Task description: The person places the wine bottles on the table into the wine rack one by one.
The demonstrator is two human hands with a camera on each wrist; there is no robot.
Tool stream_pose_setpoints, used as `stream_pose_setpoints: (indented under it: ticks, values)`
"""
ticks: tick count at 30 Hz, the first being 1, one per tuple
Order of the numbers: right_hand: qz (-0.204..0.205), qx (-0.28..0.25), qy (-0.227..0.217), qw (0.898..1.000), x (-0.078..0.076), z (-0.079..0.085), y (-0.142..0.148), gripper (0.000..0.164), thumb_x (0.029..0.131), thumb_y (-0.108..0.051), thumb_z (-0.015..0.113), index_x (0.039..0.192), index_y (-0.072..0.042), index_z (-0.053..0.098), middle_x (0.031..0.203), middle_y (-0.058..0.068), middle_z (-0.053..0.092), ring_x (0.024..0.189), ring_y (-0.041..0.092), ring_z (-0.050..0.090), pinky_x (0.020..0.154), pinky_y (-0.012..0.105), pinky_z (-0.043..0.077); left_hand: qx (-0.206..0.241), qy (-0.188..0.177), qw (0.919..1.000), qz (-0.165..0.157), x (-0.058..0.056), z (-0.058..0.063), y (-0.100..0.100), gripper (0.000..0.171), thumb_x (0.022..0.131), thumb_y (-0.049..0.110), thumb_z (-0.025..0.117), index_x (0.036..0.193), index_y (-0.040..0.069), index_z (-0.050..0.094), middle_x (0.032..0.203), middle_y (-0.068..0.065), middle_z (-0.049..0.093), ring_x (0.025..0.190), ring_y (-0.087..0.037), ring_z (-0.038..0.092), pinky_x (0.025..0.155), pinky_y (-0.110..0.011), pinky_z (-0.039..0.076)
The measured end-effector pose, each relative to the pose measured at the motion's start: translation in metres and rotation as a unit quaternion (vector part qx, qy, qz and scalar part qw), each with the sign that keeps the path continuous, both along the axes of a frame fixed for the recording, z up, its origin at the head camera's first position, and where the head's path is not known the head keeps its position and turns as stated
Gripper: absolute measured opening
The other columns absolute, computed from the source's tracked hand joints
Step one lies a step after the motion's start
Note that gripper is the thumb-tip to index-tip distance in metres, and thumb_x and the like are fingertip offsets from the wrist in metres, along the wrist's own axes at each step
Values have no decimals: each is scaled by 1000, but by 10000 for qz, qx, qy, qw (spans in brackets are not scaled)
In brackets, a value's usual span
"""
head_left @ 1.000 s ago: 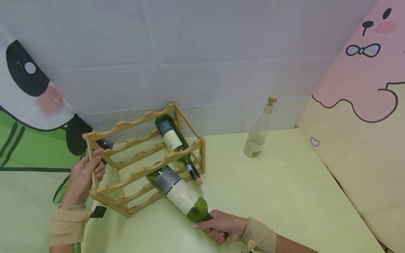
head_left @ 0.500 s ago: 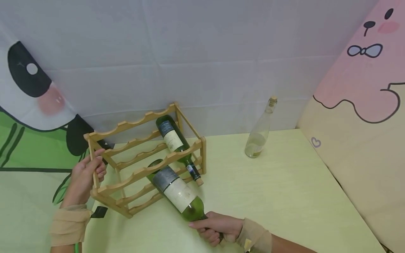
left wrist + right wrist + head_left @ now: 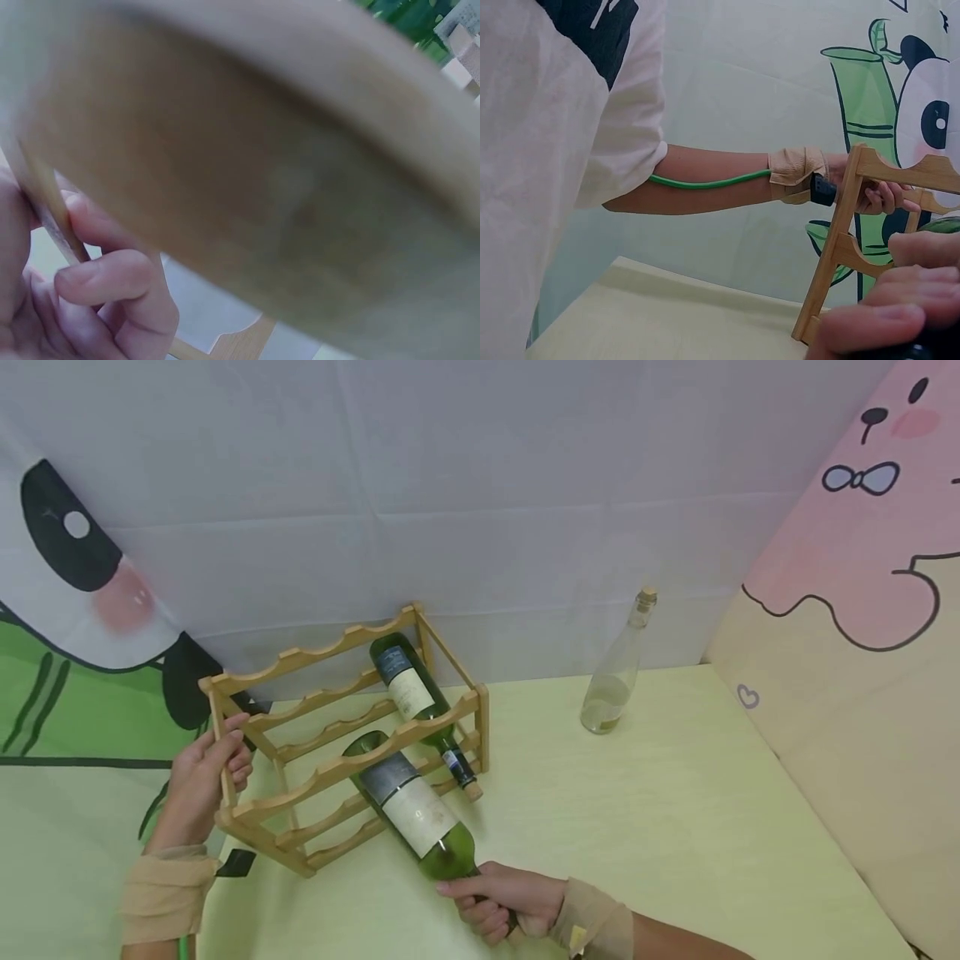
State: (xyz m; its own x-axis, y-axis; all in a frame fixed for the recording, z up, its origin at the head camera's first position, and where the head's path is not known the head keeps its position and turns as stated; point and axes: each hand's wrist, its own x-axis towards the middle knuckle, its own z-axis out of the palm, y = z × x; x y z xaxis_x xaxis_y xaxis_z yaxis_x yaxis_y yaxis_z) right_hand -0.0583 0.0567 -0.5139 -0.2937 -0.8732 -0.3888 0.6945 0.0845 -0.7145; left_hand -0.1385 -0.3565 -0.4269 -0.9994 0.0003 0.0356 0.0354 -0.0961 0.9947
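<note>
A wooden wine rack point(image 3: 322, 774) stands on the table, tilted in the head view. My left hand point(image 3: 204, 777) grips its left end bar; the left wrist view shows the fingers point(image 3: 120, 277) curled round the wood. My right hand point(image 3: 506, 900) holds a green wine bottle point(image 3: 420, 814) by the neck, its base pointing into the rack below the top front rail. A second green wine bottle point(image 3: 408, 689) lies in the rack's right part, its corked neck poking out at the front. In the right wrist view the right fingers point(image 3: 870, 330) are curled at the lower right corner.
A clear glass bottle point(image 3: 609, 693) with a cork stands upright at the back right of the pale table point(image 3: 675, 827). A grey cloth point(image 3: 487, 510) hangs behind, and printed cloths flank both sides.
My right hand has moved a little to the left with the bottle, whose base has shifted slightly left and up at the rack's front. The left hand and rack stay nearly still.
</note>
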Motion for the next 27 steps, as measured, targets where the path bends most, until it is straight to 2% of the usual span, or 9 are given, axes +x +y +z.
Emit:
stream_pose_setpoints:
  ticks: [8,22,27]
  values:
    - [180,-428,-623,9970,-6,5,-2,29,103,-31,40,77,-18,37,60,-12,29,48,-2,28,48,15,25,-50,22,10000,9,-1,1,2,37,106,19,48,140,7,41,71,2,46,58,-5,47,49,-22,39]
    - [47,-520,-746,9958,-3,10,-10,28,101,-33,43,77,-18,36,61,-12,28,48,-1,26,48,13,28,29,32,10000,64,0,1,2,38,106,19,48,140,6,40,70,2,47,57,-5,47,48,-21,39]
    - [9,-624,-988,9931,0,12,-14,28,101,-32,42,77,-18,35,62,-12,27,48,-1,24,48,13,27,82,22,10000,32,1,1,2,39,106,20,49,140,6,40,70,2,46,58,-5,47,48,-21,39]
